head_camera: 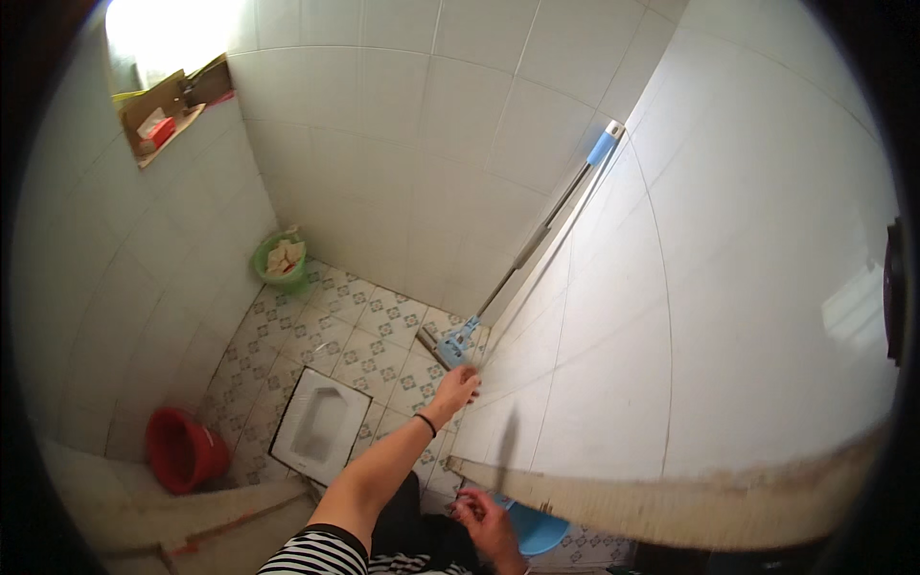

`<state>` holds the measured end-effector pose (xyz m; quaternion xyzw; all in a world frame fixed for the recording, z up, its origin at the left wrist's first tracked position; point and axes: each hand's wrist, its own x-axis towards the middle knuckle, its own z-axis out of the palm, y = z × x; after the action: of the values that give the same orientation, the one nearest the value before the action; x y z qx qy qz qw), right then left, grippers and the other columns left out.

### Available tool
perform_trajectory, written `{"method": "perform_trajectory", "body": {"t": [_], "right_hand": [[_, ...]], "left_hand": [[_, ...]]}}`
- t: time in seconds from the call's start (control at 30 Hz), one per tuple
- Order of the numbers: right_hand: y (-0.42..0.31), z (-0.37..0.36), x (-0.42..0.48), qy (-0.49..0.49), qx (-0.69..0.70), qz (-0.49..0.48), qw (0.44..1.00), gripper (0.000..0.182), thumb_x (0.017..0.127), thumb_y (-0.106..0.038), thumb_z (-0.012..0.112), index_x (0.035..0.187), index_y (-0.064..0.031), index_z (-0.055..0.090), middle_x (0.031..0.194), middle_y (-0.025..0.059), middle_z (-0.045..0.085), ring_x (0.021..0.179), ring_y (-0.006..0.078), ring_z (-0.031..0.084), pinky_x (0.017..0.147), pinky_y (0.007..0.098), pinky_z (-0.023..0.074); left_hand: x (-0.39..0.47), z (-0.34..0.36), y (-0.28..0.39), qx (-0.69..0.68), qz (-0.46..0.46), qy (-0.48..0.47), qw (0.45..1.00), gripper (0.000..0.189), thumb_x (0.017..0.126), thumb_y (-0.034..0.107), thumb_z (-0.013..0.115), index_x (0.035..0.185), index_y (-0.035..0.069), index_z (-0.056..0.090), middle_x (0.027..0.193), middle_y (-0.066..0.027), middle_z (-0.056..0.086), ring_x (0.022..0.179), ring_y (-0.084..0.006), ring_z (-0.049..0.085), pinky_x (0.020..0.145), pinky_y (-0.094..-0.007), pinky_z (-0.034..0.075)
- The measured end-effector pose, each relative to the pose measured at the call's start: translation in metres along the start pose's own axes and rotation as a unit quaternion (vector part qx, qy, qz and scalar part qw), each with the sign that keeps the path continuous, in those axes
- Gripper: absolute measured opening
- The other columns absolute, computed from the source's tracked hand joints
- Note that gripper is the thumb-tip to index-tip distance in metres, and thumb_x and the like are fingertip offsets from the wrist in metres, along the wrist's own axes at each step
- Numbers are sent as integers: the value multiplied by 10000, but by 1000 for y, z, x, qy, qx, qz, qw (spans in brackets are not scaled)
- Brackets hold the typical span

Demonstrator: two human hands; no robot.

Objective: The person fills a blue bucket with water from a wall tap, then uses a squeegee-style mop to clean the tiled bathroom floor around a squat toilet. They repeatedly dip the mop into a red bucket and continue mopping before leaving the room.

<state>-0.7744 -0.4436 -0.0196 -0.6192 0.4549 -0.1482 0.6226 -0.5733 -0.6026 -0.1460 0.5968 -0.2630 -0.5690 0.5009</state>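
My left hand (457, 389), with a dark band at the wrist, reaches forward with loosely bent fingers and nothing visible in it. In the picture it lies just below the pale blue head (453, 349) of a sponge mop; I cannot tell whether they touch. The mop's grey pole (533, 248) leans into the wall corner, its blue grip (602, 146) uppermost. Low in the view, my right hand (493, 523) hangs close to my body, its fingers half curled, with no object visible in it. Partly behind that hand is a blue plastic basin (540, 530) on the floor.
A white squat toilet (320, 425) is set in the patterned tile floor (366, 352). A red bucket (185, 451) lies tilted at left; a green wastebasket (280, 263) with paper stands in the far corner. A wall's rough top edge (647, 496) runs along my right. Tissues (157, 132) sit on the windowsill.
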Motion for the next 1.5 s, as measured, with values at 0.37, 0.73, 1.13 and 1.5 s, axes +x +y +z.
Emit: {"method": "perform_trajectory", "body": {"t": [0.37, 0.73, 1.13, 1.5], "right_hand": [[-37, -11, 59, 152, -90, 27, 984, 207, 873, -131, 521, 1029, 4, 527, 810, 91, 630, 697, 147, 617, 633, 260, 491], [-75, 0, 122, 124, -29, 72, 989, 234, 895, -155, 486, 1055, 15, 511, 829, 104, 630, 714, 163, 620, 641, 265, 502], [-83, -6, 76, 15, 220, 75, 972, 389, 939, -317, 382, 1056, 32, 510, 896, 150, 627, 772, 190, 613, 693, 266, 479], [-34, -73, -117, 10, 474, 273, 837, 814, 801, -684, 316, 1124, 45, 481, 815, 190, 599, 681, 230, 586, 584, 309, 497]], "left_hand": [[289, 96, 281, 208, 410, 134, 878, 608, 735, 105, 585, 1260, -11, 302, 1210, -235, 414, 1085, -394, 435, 909, -423, 381], [302, 84, 336, 79, 249, -242, 935, 204, 729, 195, 630, 657, 35, 525, 532, -1, 456, 445, -83, 447, 440, -243, 405], [15, -21, 216, 118, 431, 8, 895, 154, 652, -71, 544, 775, 17, 573, 622, -125, 563, 568, -115, 539, 547, -245, 430], [-215, 96, 8, 217, 478, -38, 850, 124, 715, 69, 583, 834, 65, 544, 655, -66, 468, 631, -247, 499, 581, -346, 386]]}}
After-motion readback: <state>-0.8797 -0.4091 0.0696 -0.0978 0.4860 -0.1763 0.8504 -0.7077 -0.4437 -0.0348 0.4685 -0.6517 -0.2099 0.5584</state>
